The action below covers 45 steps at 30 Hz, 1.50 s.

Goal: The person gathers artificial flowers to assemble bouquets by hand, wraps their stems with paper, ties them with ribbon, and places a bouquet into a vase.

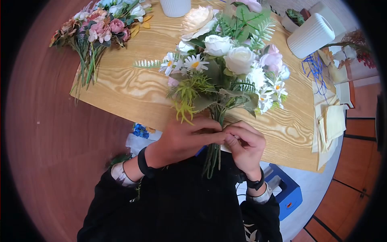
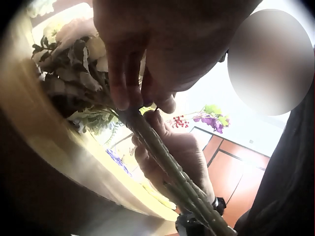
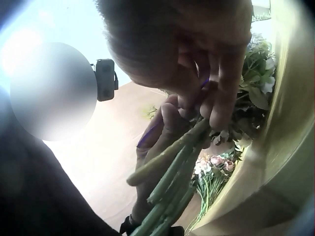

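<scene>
A bouquet of white roses, daisies and pale pink blooms stands over the table's near edge, its green stems pointing down. From the left, the left hand curls its fingers at the stems, thumb and fingertips meeting the other hand's. The right hand pinches at the stems' right side with bent fingers. A thin blue ribbon runs across the left palm, and a bit of it shows between the right hand's fingers. Fingertips hide most of the ribbon at the stems.
Pink and white flowers lie at the table's back left. A white ribbed vase lies tilted at the back right, near tangled blue ribbon and cream paper. A blue stool stands below the table's right side.
</scene>
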Each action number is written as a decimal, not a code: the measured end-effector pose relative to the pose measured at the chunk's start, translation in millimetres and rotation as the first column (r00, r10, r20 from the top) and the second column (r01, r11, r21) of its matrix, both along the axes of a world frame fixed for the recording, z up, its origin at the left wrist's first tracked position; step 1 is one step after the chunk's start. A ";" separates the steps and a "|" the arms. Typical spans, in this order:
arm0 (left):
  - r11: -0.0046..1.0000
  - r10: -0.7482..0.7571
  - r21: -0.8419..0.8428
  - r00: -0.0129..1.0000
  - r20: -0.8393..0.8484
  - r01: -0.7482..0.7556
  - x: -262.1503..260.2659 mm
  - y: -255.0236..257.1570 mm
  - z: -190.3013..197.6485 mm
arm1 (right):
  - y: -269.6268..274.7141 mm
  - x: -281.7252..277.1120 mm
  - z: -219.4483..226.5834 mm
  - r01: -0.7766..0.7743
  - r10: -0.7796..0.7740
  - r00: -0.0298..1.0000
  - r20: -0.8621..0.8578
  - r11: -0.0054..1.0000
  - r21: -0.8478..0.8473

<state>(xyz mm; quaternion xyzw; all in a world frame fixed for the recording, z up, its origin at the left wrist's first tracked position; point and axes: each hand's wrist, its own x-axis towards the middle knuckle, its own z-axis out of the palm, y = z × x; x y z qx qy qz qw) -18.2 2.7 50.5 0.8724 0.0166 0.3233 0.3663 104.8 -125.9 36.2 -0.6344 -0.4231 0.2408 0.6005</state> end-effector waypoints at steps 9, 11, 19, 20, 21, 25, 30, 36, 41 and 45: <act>0.978 0.209 -0.012 0.977 -0.041 -0.209 -23.7 0.8 -6.2 | -13.5 -2.0 -6.3 0.276 -0.245 0.936 0.254 0.957 -0.092; 0.976 0.179 -0.110 0.979 -0.094 -0.189 -24.2 1.5 -3.9 | -16.5 4.2 -11.0 0.155 -0.134 0.959 0.249 0.986 -0.064; 0.507 -0.103 -0.862 0.993 -0.060 0.000 -8.8 -7.9 -10.5 | -4.1 0.7 -6.6 -0.151 0.349 0.543 -0.764 0.935 0.320; 0.507 -0.103 -0.862 0.993 -0.061 0.000 -7.3 -10.1 -8.0 | -1.2 1.5 -16.5 -0.133 0.386 0.496 -0.778 0.919 0.371; 0.506 -0.073 -0.862 0.995 -0.070 -0.024 -6.0 -12.2 -3.2 | 1.3 1.7 -20.6 -0.111 0.423 0.449 -0.787 0.900 0.421; 0.393 -0.107 -0.919 0.993 -0.048 -0.002 -6.1 -14.1 -0.3 | 1.3 -3.0 -29.4 0.011 0.360 0.281 -0.889 0.926 0.378; 0.792 -0.050 -0.609 0.989 -0.137 -0.044 -0.4 -14.4 -3.1 | -0.1 -8.8 -35.4 0.085 0.363 0.174 -0.915 0.921 0.381; 0.944 0.087 -0.299 0.978 -0.189 -0.142 -5.1 -11.9 -6.4 | -4.0 -8.3 -41.2 0.219 0.431 -0.056 -0.900 0.885 0.411; 0.859 0.110 -0.491 0.989 -0.099 -0.145 -6.9 -15.2 -8.5 | -3.2 -8.3 -38.1 0.211 0.351 0.031 -0.936 0.913 0.349; 0.411 0.015 -0.894 0.982 -0.191 -0.180 -5.3 -9.8 -2.9 | 4.6 -18.6 -36.6 0.249 0.339 0.130 -0.932 0.899 0.362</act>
